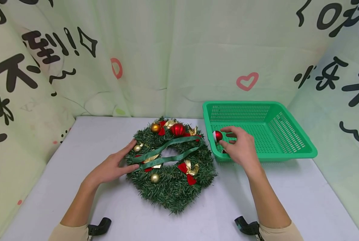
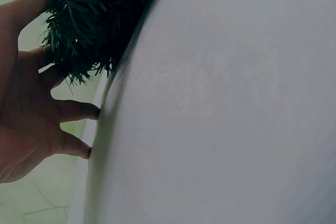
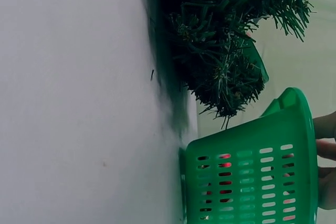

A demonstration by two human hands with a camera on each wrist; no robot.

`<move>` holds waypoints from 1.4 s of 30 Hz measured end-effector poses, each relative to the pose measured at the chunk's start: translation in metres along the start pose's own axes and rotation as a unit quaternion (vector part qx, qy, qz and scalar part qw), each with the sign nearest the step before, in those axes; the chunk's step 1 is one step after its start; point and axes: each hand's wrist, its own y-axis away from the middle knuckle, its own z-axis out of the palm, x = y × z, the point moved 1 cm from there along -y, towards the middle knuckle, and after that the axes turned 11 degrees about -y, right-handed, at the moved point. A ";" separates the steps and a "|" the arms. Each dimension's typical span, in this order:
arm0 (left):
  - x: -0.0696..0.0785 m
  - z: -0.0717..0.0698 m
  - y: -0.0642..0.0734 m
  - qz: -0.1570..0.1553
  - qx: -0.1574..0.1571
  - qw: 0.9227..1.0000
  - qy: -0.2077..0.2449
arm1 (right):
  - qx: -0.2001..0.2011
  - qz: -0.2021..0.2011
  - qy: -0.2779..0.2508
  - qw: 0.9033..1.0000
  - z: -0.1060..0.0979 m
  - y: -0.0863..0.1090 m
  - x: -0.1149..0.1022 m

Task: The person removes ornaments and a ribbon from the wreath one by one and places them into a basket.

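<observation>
A green artificial wreath lies on the white table, trimmed with red and gold bows, several baubles and a long green ribbon. My left hand rests on its left side with fingers spread; in the left wrist view, that hand reaches around the bristly edge. My right hand reaches into the green basket at its left end. Thumb and fingertips pinch a red and white bauble there. Below that hand, another small ornament is mostly hidden.
The plastic basket has slotted walls and stands right of the wreath; red shows through its slots in the right wrist view. A pale printed curtain hangs behind the table and along both sides.
</observation>
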 end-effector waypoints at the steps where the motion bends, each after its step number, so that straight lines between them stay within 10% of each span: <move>1: 0.000 0.000 0.000 0.001 0.000 1.000 0.001 | 0.002 -0.003 -0.001 1.000 0.000 0.000 -0.001; 21: 0.001 -0.001 0.001 0.001 -0.001 1.000 0.006 | 0.027 -0.067 -0.041 0.997 0.007 0.011 -0.022; 42: 0.002 -0.001 0.000 -0.002 -0.002 1.000 0.002 | -0.094 -0.077 -0.149 0.981 0.031 0.031 -0.046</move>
